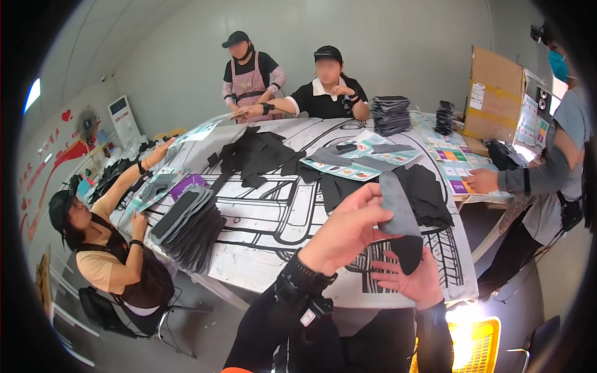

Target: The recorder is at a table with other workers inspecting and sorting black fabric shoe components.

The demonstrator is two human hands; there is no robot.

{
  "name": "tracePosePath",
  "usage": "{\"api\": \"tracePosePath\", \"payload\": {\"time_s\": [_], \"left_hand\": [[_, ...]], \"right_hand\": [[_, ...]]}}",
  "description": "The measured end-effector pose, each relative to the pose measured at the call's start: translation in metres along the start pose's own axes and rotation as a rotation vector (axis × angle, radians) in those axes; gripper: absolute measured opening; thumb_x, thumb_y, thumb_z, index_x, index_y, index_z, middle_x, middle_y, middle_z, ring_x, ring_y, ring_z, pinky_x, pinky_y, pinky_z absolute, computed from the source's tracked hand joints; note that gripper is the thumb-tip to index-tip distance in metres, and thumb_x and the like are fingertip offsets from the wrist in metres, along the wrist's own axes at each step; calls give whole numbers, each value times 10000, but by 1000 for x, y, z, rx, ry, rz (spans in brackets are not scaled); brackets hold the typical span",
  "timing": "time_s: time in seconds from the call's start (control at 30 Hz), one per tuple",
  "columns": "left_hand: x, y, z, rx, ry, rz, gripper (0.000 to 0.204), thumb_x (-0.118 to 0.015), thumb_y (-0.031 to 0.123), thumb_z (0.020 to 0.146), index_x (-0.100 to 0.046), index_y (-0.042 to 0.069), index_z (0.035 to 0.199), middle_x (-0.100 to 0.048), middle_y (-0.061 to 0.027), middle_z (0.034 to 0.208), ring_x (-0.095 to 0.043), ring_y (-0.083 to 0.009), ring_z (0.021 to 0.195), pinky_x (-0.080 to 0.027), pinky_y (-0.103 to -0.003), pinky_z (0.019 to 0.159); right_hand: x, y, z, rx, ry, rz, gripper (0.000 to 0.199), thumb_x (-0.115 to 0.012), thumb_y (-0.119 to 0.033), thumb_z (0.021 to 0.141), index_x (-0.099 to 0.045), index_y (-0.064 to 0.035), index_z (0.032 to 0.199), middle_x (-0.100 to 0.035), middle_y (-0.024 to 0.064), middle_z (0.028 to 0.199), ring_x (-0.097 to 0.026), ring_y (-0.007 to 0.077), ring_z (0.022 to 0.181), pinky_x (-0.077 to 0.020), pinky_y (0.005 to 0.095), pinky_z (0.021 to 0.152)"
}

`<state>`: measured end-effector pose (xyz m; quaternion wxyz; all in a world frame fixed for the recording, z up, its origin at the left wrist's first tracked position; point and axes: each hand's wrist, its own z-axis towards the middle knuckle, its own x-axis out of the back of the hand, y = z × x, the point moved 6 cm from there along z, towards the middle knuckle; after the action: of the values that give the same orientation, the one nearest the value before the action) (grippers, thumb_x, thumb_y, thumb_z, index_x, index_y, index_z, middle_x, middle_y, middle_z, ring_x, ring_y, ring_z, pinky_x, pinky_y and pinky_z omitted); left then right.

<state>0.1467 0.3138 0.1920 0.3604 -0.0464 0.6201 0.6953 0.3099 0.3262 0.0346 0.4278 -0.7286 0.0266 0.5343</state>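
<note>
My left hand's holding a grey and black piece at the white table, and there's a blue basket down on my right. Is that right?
Not quite: the head view shows that the basket is yellow, not blue. It is down on your right, and your left hand is holding the grey and black piece at the white table.

From my end: fan (87, 120) at far left, near white AC (125, 122); red heart (66, 115) up left. Box (494, 93), brown cardboard, upright at right. Yellow basket (490, 340) low right, beside glare. Person (118, 248) seated on black chair (102, 311), left.
</note>
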Motion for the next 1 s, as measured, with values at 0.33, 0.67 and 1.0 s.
{"api": "tracePosePath", "payload": {"time_s": [0.33, 0.67, 1.0], "left_hand": [[127, -87, -61, 332, 461, 272, 314, -599, 63, 956, -553, 55, 1267, -617, -83, 1157, -657, -203, 1052, -601, -413, 905], [169, -95, -107, 193, 680, 1047, 527, -721, 41, 862, -474, 0, 1326, -609, -137, 1116, -672, -205, 914, -592, -352, 698], [90, -83, -112, -423, 496, 1993, 144, -751, 56, 807, -690, 70, 936, -603, -117, 1071, -594, -339, 982, -505, -429, 840]], "right_hand": [[79, -16, -20, 160, 241, -113, 493, -472, -384, 1010, -557, -32, 1345, -671, 133, 1263, -710, 278, 1033, -612, 435, 851], [60, -12, -11, 245, 716, -796, 508, -634, -112, 909, -507, 4, 1387, -598, 128, 1062, -648, 179, 891, -644, 353, 658], [67, -8, -18, 409, 769, -1050, 430, -646, -10, 844, -570, 45, 1263, -695, 91, 884, -674, 163, 629, -578, 285, 517]]}}
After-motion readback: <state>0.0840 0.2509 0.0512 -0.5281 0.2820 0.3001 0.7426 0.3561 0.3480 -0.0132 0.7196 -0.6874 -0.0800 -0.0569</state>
